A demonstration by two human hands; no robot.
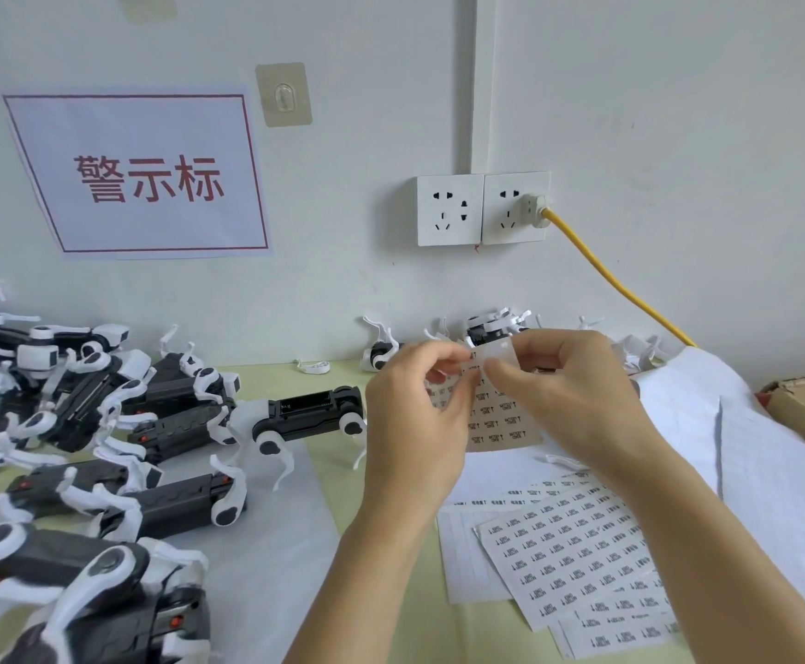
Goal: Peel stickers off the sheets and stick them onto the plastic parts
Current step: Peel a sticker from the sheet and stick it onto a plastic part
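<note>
Both hands are holding the small tan sticker sheet (496,414) raised at chest height so its top edge is workable: left hand (415,424) pinching the left edge, right hand (568,395) pinching a sticker at the top, likely peeling. Black-and-white plastic dog-shaped parts (312,414) are lying left of the left hand; spare white sticker sheets (578,548) are lying below the right wrist.

White wall (678,112) with twin sockets (482,209); red-lettered sign (137,177); pale green tabletop (343,486).

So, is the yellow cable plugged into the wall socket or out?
Plugged in: the yellow cable ends in a plug seated in the right wall socket.
</note>
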